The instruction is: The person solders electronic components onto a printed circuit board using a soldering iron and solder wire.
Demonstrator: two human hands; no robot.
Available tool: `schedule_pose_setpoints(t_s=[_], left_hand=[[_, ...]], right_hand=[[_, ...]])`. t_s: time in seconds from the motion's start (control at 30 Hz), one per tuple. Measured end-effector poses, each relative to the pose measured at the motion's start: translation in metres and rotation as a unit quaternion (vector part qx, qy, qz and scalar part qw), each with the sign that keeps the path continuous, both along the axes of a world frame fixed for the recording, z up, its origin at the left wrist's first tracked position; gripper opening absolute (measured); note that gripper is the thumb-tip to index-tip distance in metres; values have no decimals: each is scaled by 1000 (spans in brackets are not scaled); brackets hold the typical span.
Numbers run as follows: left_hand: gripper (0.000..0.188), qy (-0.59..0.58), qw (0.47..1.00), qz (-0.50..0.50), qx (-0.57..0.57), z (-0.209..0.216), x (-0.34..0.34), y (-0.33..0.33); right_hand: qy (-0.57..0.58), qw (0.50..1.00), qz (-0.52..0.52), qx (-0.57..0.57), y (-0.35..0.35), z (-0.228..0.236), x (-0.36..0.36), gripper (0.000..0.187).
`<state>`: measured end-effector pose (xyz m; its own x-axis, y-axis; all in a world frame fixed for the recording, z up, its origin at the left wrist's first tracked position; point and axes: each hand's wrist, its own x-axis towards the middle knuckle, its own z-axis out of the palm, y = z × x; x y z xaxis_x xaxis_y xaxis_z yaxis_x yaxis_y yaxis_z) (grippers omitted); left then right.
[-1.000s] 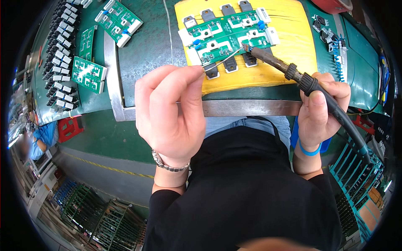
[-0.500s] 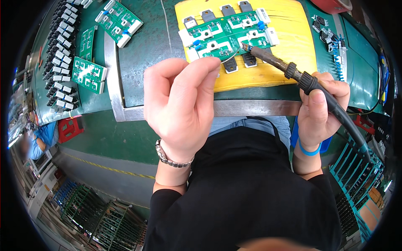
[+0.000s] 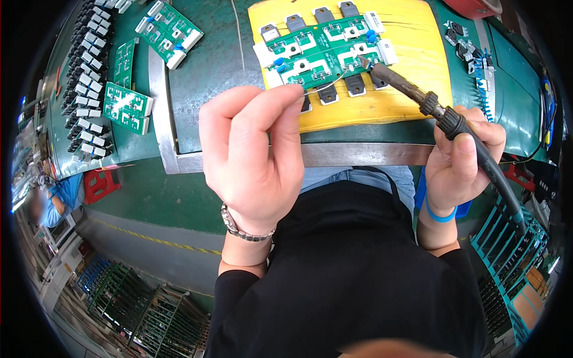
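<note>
My left hand pinches a thin solder wire, which curves up toward the near edge of a green circuit board. My right hand grips a soldering iron by its dark handle, the tip pointing up and left over the board's lower right part. White connectors, blue round parts and small black components sit on the board. Black flat transistors stick out along its far and near sides. Beneath the board lies a yellow pad.
Two more boards, one populated and one smaller, lie at the left beside a long row of black-and-white parts. Loose components lie at the right, near a red bowl. A metal edge borders the table's front.
The iron's tip has shifted right and slightly down along the board, with my right hand moving right. My left hand has drawn slightly left; more of the wire shows.
</note>
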<state>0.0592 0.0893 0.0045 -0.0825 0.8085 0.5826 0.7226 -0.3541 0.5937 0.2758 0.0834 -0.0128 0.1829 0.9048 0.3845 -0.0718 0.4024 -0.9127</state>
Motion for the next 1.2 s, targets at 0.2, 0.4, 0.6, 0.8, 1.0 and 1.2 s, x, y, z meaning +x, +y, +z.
schedule_pose_setpoints(t_s=[0.2, 0.4, 0.6, 0.8, 1.0, 1.2], left_hand=[[13, 20, 1000, -8, -3, -6, 0, 2], [12, 30, 999, -17, -1, -7, -1, 3], [20, 35, 999, -12, -30, -7, 2, 4], [18, -24, 999, -24, 20, -2, 0, 3], [12, 23, 1000, -11, 10, -1, 0, 5], [13, 45, 998, -31, 11, -5, -1, 10]], right_hand=[[-33, 999, -2, -9, 0, -2, 0, 24], [-32, 999, 6, -9, 1, 0, -2, 24], [-29, 1000, 4, -9, 1, -1, -2, 25], [-40, 999, 5, -11, 1, 0, 0, 24], [30, 999, 0, 16, 2, -6, 4, 24], [-18, 1000, -17, -17, 0, 0, -2, 23]])
